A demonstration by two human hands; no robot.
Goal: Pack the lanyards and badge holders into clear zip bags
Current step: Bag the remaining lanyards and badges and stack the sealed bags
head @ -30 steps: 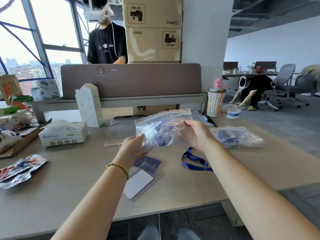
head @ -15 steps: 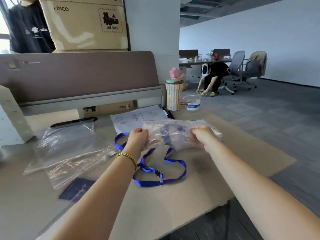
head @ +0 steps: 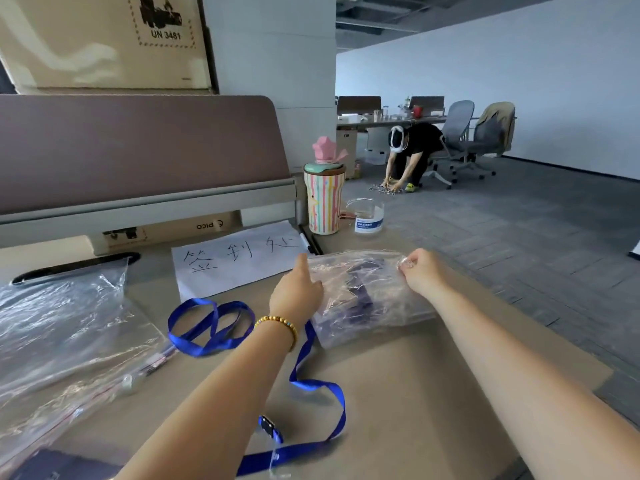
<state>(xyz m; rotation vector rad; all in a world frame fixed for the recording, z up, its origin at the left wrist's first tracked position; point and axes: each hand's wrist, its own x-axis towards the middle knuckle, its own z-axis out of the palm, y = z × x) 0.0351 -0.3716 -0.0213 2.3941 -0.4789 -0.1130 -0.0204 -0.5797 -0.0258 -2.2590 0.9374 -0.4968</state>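
A filled clear zip bag point(head: 363, 296) with blue contents lies on the desk at the right. My right hand point(head: 420, 270) pinches its far right top corner. My left hand point(head: 296, 294) rests on its left end with the thumb raised. A loose blue lanyard point(head: 214, 332) with a black clip snakes across the desk under my left forearm. Empty clear zip bags point(head: 65, 327) lie at the left, and a dark blue badge holder point(head: 52, 467) shows at the bottom left corner.
A white sheet with handwriting point(head: 235, 263) lies behind the bag, with a black marker point(head: 310, 243) beside it. A striped tumbler point(head: 325, 202) and a small clear tub point(head: 369, 216) stand at the desk's back right. A brown partition point(head: 138, 150) closes the back. The desk edge point(head: 554, 358) runs along the right.
The packed bag went from held up in both hands to lying on the desk at the right. My view turned right and closer. My left hand loosened on the bag's left end.
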